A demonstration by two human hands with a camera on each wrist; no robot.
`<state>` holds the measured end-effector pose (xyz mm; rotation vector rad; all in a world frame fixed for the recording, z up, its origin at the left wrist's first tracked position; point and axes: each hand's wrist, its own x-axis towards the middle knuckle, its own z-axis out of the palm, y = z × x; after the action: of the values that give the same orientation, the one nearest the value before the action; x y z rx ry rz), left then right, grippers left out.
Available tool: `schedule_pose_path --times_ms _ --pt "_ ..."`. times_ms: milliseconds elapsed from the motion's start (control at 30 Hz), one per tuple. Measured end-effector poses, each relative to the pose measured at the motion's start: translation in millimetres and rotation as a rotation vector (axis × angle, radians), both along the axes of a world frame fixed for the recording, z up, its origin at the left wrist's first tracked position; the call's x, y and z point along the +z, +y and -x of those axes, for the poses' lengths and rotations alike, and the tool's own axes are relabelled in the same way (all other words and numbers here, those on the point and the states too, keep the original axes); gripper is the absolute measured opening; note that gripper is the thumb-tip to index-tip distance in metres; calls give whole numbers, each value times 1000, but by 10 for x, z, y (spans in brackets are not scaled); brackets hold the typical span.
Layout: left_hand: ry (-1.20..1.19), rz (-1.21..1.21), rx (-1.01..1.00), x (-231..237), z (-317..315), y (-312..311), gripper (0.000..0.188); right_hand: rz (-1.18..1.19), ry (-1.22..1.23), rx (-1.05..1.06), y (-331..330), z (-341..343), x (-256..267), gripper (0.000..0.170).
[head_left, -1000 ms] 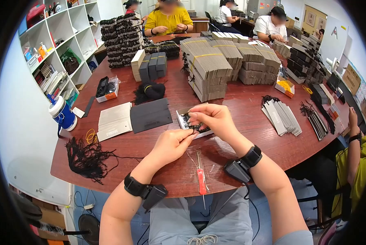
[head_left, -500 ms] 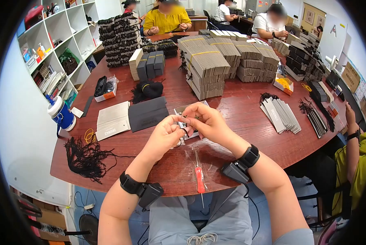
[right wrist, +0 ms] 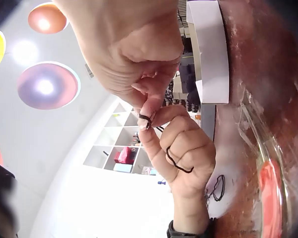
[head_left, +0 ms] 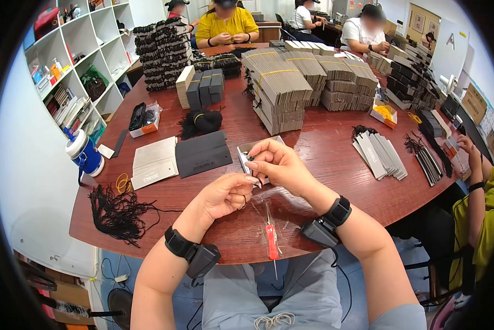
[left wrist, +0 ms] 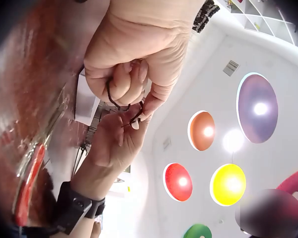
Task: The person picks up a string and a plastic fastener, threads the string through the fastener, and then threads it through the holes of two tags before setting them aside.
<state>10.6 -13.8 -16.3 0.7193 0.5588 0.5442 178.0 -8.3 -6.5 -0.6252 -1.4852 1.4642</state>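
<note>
Above the table's near edge, my left hand (head_left: 222,195) pinches a thin black cord (right wrist: 176,162) between thumb and forefinger, and a length of it loops across the other curled fingers. My right hand (head_left: 284,166) meets it at the fingertips and pinches the cord where it bends by the left thumb, as the right wrist view shows. In the left wrist view the cord (left wrist: 110,94) runs over the left fingers toward the right fingertips. Behind the hands stands a small open white box (head_left: 244,155) with small dark pieces inside, partly hidden by the right hand.
A red-handled tool (head_left: 271,242) lies by the clear plastic, its tip over the near edge. Left are black cords (head_left: 115,214), grey cards (head_left: 153,162) and black cards (head_left: 203,154). Strung tags (head_left: 379,157) lie right; banded card stacks (head_left: 277,88) rise behind. Other people sit around.
Both hands rose from over the box toward me and came together on the cord. Since half a second ago, the left hand has dropped slightly and turned, showing its curled fingers.
</note>
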Motion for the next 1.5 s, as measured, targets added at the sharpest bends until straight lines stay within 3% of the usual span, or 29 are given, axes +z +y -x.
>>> schedule_pose_path --times_ms 200,400,500,567,600,667,767,1000,1067,1200,1300,1367,1500 --pt "-5 13 6 -3 10 -7 15 153 61 34 -29 12 20 16" --pt "-140 15 -19 -5 -5 -31 13 57 118 -2 -4 2 -5 16" --pt "-161 15 26 -39 6 -21 11 -33 0 -131 7 -14 -23 14" --pt "-120 21 106 -79 7 24 5 -281 -168 -342 3 -12 -51 10" --pt "-120 21 107 -74 2 23 5 -282 -169 -342 1 -6 -67 10" --pt "-70 34 217 -58 -20 12 2 -548 -313 -482 -1 10 -93 13" --pt "-80 3 277 -31 -31 -7 4 -757 -496 -555 -4 5 -77 14" --pt "-59 -150 330 -21 -46 -25 12 -697 -461 -433 -1 -1 -33 17" --pt "-79 -181 332 22 -58 -44 13 -699 -343 -431 29 -3 -48 19" --pt "-93 -189 352 -15 -54 -40 15 -720 -395 -418 -1 -17 -3 19" --pt "-84 -186 356 -10 -51 -37 15 -656 -374 -386 -8 -8 -2 20" --pt "-18 -215 388 23 -52 -53 14 -394 -144 -256 -17 15 -8 20" --pt "-5 -270 353 -11 -26 -35 15 -443 -318 -187 3 -48 8 17"
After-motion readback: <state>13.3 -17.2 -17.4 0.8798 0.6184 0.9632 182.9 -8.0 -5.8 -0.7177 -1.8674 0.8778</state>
